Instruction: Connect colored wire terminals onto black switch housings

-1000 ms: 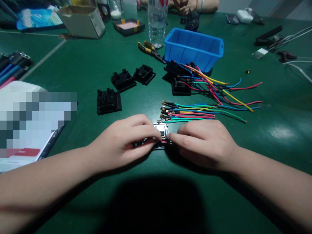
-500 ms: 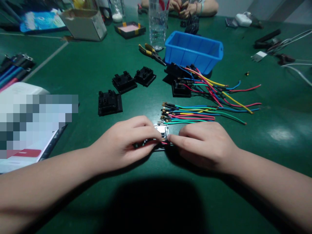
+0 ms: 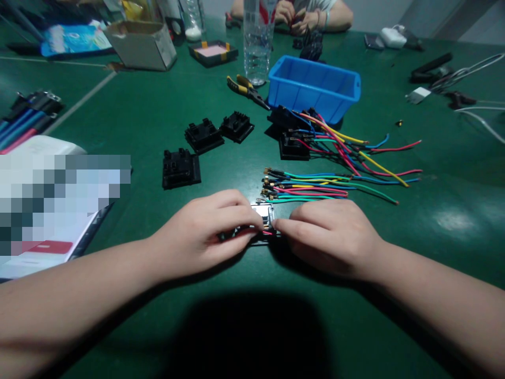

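A small black plastic housing [image 3: 265,216] with a shiny inner face lies on the table between my hands. My left hand [image 3: 215,226] is closed at its left side, thumb and index finger pinched over it. A short piece of red wire [image 3: 268,233] shows beside these fingertips, and a dark part shows under the palm. My right hand [image 3: 333,231] is closed against the housing's right edge, index fingertip touching it and the other fingers curled under. The fingers hide much of the housing. Just beyond lie loose coloured wires [image 3: 307,184] with metal terminals.
Several black housings [image 3: 181,167] stand left of centre. Wired housings [image 3: 294,145] lie before a blue bin [image 3: 315,87]. Pliers [image 3: 248,90], a water bottle [image 3: 257,47] and a cardboard box [image 3: 140,45] are behind. A screen device [image 3: 82,210] sits left. Another person's hands [image 3: 298,18] work across the table.
The view has shifted slightly, so the things at the back appear a little lower. Both hands keep nearly the same place and grip at the housing.
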The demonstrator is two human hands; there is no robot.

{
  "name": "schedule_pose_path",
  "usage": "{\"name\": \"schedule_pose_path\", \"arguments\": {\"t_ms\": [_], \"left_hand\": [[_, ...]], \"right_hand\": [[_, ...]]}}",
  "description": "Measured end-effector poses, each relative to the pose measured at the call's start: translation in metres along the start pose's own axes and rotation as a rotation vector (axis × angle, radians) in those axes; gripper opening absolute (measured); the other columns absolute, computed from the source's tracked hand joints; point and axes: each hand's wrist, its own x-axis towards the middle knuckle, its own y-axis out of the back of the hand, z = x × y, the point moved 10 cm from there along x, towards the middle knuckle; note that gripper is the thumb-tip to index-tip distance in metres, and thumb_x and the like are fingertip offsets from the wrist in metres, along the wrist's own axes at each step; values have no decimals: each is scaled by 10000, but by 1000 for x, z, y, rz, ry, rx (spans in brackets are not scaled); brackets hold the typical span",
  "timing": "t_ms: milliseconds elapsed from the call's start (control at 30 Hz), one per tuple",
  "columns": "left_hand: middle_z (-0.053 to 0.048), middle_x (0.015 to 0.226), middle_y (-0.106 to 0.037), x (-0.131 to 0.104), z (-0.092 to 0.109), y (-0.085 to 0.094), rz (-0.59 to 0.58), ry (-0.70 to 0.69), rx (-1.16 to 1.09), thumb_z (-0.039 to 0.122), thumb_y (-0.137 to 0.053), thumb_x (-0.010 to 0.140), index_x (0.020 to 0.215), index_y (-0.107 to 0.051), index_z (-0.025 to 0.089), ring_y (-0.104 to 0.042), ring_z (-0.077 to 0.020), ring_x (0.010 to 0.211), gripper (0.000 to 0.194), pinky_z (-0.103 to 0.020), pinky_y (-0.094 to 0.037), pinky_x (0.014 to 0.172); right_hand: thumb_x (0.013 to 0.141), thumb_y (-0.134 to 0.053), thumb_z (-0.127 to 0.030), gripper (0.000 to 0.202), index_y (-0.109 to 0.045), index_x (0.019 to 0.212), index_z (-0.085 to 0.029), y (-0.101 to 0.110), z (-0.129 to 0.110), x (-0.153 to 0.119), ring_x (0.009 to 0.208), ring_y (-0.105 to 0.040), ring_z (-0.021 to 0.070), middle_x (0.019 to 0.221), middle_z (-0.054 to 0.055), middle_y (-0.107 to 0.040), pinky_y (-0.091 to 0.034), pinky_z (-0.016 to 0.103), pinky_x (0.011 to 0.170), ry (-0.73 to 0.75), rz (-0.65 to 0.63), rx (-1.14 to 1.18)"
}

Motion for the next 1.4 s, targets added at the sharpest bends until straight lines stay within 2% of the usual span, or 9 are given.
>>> {"name": "schedule_pose_path", "arguments": {"t_ms": [367, 867, 1400], "left_hand": [[-10, 911, -639, 1, 1, -2, -5, 0, 6, 74, -584, 909, 1012, -662, 172, -608, -93, 846, 162, -175, -477, 753], [-22, 888, -668, 2, 1, 1, 8, 30, -5, 75, -594, 897, 956, -678, 141, -615, -98, 829, 122, -191, -484, 745], [-20, 910, -667, 2, 3, 1, 17, -3, 13, 68, -589, 904, 982, -675, 145, -621, -93, 857, 139, -179, -486, 769]], "right_hand": [[1023, -391, -223, 333, -708, 947, -157, -1, 0, 0, 614, -458, 125, 745, 39, -646, -255, 285, 556, -9, -5, -7], [1009, -413, -201, 320, -717, 920, -148, 1, 1, 1, 598, -484, 132, 732, 50, -659, -292, 284, 546, -22, 15, 34], [1012, -407, -198, 335, -725, 928, -135, 1, 0, 1, 589, -470, 128, 718, 51, -649, -283, 286, 542, -19, 6, 27]]}}
